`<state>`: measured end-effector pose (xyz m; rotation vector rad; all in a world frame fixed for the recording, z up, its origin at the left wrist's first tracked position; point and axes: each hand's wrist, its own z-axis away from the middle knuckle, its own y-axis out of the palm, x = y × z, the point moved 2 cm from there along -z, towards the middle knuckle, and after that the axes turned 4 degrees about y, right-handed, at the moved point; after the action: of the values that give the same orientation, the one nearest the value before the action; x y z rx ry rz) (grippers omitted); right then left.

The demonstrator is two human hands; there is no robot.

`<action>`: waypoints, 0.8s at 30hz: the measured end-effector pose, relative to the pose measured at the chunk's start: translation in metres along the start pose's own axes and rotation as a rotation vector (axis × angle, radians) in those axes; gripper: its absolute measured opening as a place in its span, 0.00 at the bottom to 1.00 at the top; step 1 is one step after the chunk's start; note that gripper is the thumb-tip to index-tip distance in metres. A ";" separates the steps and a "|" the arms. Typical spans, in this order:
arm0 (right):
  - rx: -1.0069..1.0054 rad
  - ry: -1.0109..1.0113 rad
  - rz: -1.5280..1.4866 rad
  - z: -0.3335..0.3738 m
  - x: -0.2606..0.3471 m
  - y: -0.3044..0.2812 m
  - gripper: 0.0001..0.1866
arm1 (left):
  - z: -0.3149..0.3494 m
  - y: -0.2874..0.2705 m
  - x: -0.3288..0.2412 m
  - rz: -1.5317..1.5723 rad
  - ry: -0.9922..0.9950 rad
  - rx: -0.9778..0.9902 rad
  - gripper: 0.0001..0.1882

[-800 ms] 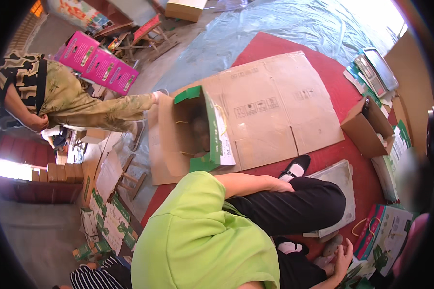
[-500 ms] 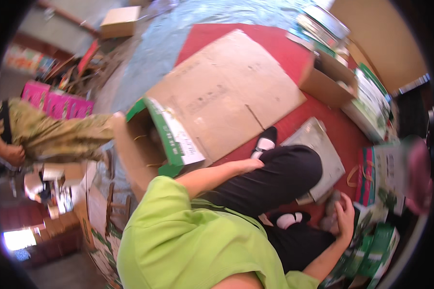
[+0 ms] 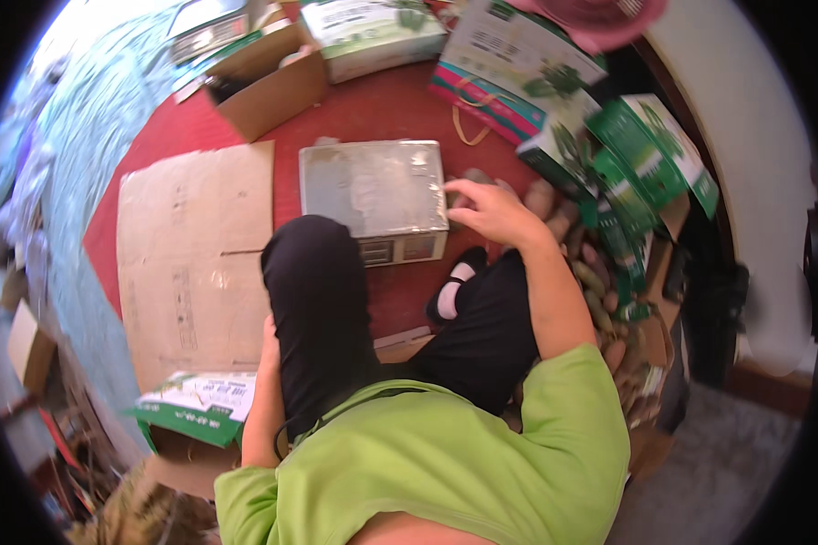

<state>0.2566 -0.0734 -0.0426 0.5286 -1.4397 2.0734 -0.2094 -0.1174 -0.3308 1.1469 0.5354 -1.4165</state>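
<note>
My right hand (image 3: 495,214) reaches forward over the red mat with its fingers stretched and apart, nothing seen between them. Brownish-pink tubers, like sweet potatoes (image 3: 541,198), lie right around it, and a longer heap runs back along my right side. Just left of its fingertips stands a box with a grey, tape-covered top (image 3: 370,191). My left hand (image 3: 270,334) rests at the outer side of my raised left knee (image 3: 314,272); its fingers are mostly hidden. Beside that forearm lies an opened green and white carton (image 3: 198,409).
A flattened cardboard sheet (image 3: 186,263) covers the red mat (image 3: 354,113) on the left. An open brown box (image 3: 277,86) stands at the far left. Printed cartons (image 3: 509,59), crumpled green packaging (image 3: 641,159) and a pink basket (image 3: 600,18) line the far right.
My view has swung to the right, so the standing person's legs have mostly left it. My right hand has moved from low beside my leg to the tubers near the taped box.
</note>
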 end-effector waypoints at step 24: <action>-0.874 0.392 -0.734 0.132 -0.188 -0.134 0.20 | 0.027 0.273 -0.300 -1.232 0.936 0.057 0.14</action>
<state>0.4880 -0.2014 -0.0135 0.2040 -1.4394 0.8006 -0.0121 -0.0560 0.0191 1.5861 2.1383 -1.7817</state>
